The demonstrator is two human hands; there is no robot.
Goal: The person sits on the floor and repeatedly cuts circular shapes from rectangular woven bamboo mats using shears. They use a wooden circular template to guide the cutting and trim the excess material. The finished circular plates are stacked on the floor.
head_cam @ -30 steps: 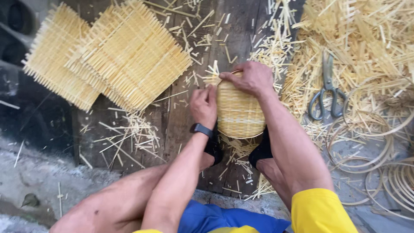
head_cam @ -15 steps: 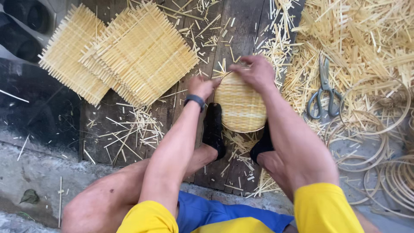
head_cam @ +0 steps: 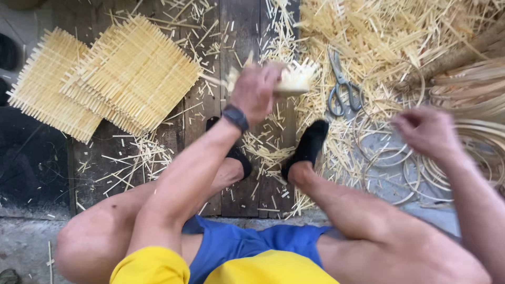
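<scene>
My left hand (head_cam: 256, 92) grips woven bamboo piece (head_cam: 294, 80); right hand (head_cam: 427, 129) loosely curled, empty, above bamboo rings (head_cam: 392, 158).

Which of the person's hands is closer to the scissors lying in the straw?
Left, though narrowly. The left hand, holding a woven bamboo piece, is just left of the scissors; the right hand hovers lower right, over the rings.
</scene>
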